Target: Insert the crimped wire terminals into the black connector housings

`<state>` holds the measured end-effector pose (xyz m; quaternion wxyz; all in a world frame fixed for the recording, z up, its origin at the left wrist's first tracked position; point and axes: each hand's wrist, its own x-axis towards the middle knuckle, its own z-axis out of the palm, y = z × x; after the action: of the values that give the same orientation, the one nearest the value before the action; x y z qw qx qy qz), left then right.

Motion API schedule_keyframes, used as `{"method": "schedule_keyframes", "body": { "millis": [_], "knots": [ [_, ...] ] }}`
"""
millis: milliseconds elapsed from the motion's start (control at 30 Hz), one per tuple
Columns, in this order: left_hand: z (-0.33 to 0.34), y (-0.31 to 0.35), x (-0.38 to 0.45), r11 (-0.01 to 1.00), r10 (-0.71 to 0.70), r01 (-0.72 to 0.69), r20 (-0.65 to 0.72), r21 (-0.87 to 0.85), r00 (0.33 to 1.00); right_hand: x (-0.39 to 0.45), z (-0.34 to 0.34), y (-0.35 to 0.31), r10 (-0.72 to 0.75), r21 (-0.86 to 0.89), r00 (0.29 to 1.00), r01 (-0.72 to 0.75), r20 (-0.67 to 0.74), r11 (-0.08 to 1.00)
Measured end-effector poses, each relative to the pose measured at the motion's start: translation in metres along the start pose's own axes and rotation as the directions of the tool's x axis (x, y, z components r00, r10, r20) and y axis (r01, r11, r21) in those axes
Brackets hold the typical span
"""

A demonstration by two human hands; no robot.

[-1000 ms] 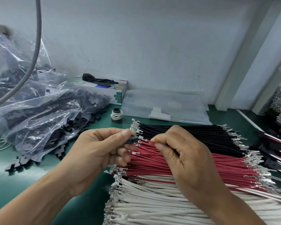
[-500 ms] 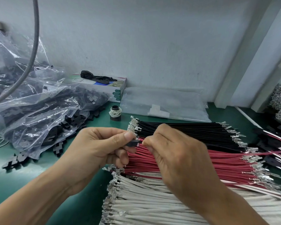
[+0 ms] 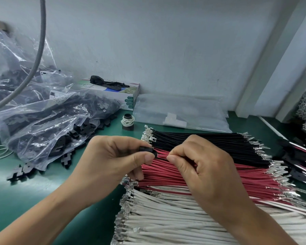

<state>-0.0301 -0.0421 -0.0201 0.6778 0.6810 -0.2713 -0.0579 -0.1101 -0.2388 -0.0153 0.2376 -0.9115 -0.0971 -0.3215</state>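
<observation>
Step in hand, as judged: insertion of one red wire's terminal into a housing. The left hand [image 3: 117, 160] is closed around a small black connector housing [image 3: 147, 150], pinched between thumb and forefinger and held above the near end of the wire stacks. The right hand [image 3: 200, 163] is closed in a fingertip pinch on a red wire [image 3: 161, 154] just beside the housing. The wire runs straight to the housing's right face; its terminal is not visible, so it is either at the mouth or partly entered. Seating depth cannot be told.

Stock on the green bench [image 3: 12, 195]: black wires [image 3: 201, 140] at the rear, red wires [image 3: 193, 175] in the middle, white wires [image 3: 175, 214] nearest, all lying side by side with crimped terminals [image 3: 147, 134] at both ends. Loose housings lie in clear plastic bags [image 3: 42, 119] to the left, a few spilled onto the bench.

Next move, as judged: a straight push along the cavity axis with the housing held steady, terminal correctly oriented, until it locks; then a light pull-back to confirm retention. A grip close behind the crimp would limit wire buckling.
</observation>
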Motion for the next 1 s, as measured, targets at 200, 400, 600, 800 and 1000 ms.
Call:
{"method": "schedule_keyframes", "body": {
  "millis": [200, 400, 600, 800, 1000],
  "knots": [
    [0.001, 0.001, -0.002, 0.997, -0.032, 0.036, 0.052, -0.063, 0.998, -0.003, 0.006, -0.004, -0.05, 0.009, 0.998, 0.05, -0.023, 0.999],
    [0.002, -0.001, 0.001, 0.998, -0.051, 0.053, 0.053, -0.033, 0.997, 0.002, -0.009, 0.0, -0.054, -0.166, 0.998, 0.052, -0.012, 0.985],
    [-0.001, -0.005, 0.001, 0.999, -0.046, 0.045, -0.013, -0.028, 0.999, -0.002, -0.018, -0.016, -0.035, -0.141, 0.994, 0.05, 0.105, 0.989],
    [-0.001, -0.008, 0.004, 0.999, -0.045, 0.044, -0.045, -0.026, 0.998, -0.009, 0.001, -0.026, 0.09, -0.079, 0.876, -0.059, 0.474, 0.995],
    [0.0, -0.008, 0.003, 0.999, -0.048, 0.046, -0.06, -0.028, 0.997, -0.008, 0.003, -0.029, 0.151, -0.022, 0.855, -0.161, 0.496, 0.987]
  ]
}}
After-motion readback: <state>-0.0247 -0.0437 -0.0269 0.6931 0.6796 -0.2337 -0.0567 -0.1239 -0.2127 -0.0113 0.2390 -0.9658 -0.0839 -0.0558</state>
